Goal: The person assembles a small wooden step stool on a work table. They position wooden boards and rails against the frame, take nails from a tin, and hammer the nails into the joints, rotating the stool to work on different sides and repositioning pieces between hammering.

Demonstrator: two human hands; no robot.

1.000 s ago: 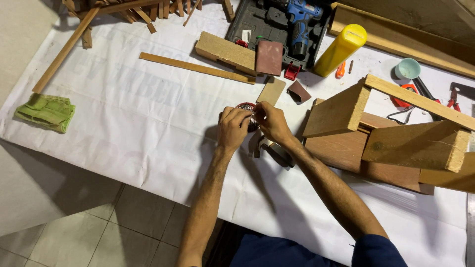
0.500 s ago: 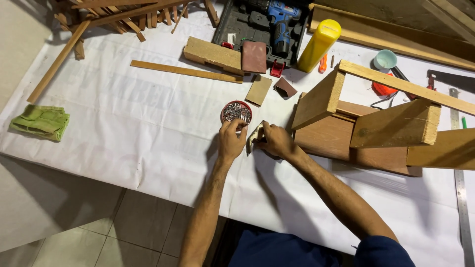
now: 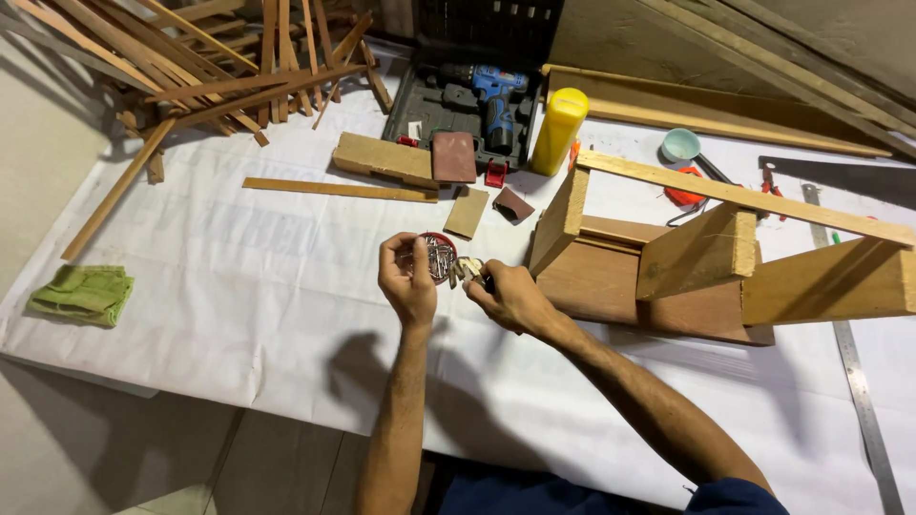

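So the wooden frame (image 3: 725,257) is clearly partway built: uprights and a long top rail are standing on the base board, though I can't tell which joints are actually fastened yet. Just left of the frame, the left hand (image 3: 408,281) has its fingers curled around the rim of a small round red tin (image 3: 437,257) full of what look like nails or screws, tipping it up off the white table cover (image 3: 239,286). The right hand (image 3: 510,298), right beside the tin, pinches a few of those fasteners between narrow fingertips. Behind the frame's left end sit the blue drill (image 3: 494,100) in its case and a yellow bottle (image 3: 559,131), both untouched. Looks like fastening is what's left.
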